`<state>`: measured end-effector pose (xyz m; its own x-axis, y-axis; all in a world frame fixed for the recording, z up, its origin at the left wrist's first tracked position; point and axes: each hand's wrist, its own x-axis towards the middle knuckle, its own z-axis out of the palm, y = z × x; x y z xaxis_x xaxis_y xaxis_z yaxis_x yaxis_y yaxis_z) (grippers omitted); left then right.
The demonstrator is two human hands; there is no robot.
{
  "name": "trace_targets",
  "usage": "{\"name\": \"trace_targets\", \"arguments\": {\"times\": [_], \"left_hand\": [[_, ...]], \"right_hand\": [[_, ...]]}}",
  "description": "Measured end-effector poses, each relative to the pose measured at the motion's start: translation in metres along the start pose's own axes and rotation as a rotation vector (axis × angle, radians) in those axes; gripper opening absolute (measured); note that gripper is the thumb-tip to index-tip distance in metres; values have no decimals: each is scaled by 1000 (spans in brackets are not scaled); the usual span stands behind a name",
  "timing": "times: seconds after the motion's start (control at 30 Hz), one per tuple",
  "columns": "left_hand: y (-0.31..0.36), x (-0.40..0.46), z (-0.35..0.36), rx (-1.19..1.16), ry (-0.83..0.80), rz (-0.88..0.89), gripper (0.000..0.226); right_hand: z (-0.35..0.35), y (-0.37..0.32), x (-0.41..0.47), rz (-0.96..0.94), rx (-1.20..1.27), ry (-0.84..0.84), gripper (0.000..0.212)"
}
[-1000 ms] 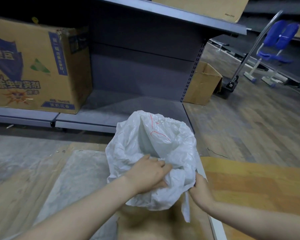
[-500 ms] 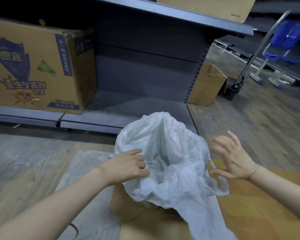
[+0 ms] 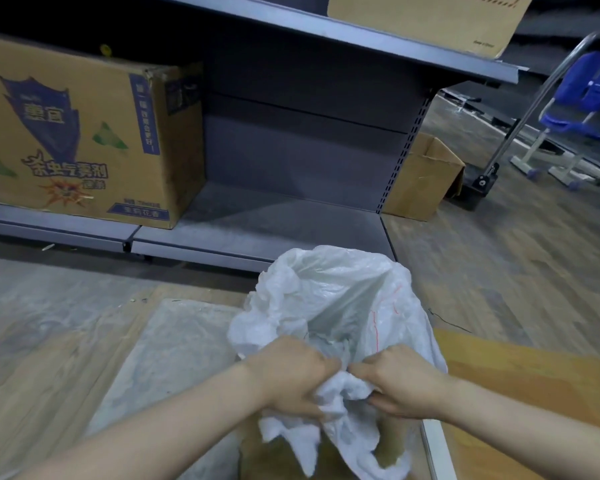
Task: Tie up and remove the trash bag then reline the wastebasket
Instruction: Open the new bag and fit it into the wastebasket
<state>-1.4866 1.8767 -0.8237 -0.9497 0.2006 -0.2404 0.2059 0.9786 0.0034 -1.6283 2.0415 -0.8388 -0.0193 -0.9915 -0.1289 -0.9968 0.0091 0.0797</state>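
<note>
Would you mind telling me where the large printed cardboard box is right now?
In the head view the printed cardboard box stands at upper left on the bottom metal shelf, up and left of the white trash bag.

Both hands, left hand [image 3: 291, 375] and right hand [image 3: 400, 384], grip the crumpled near rim of a translucent white plastic trash bag [image 3: 340, 299], gathering it before grey metal shelving [image 3: 274, 216].

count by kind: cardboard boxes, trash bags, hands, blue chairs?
Cardboard boxes: 3 (printed box, small box, top-shelf box)
Trash bags: 1 (white bag)
Hands: 2 (left hand, right hand), both gripping the bag
Blue chairs: 1 (chair)
Total: 7
</note>
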Motion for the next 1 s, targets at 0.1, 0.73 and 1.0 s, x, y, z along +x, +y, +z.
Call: {"name": "trace_targets", "arguments": {"times": [0.1,0.73,1.0], "left_hand": [[-12,0,9,51,30,-39,24],[21,25,-22,-16,158,14,59],[-19,38,-2,328,277,-12,37]], "right_hand": [[-21,31,-18,-29,-29,-280,69],[-29,3,-6,130,-76,-491,43],[-23,-9,27,261,20,-372,46]]}}
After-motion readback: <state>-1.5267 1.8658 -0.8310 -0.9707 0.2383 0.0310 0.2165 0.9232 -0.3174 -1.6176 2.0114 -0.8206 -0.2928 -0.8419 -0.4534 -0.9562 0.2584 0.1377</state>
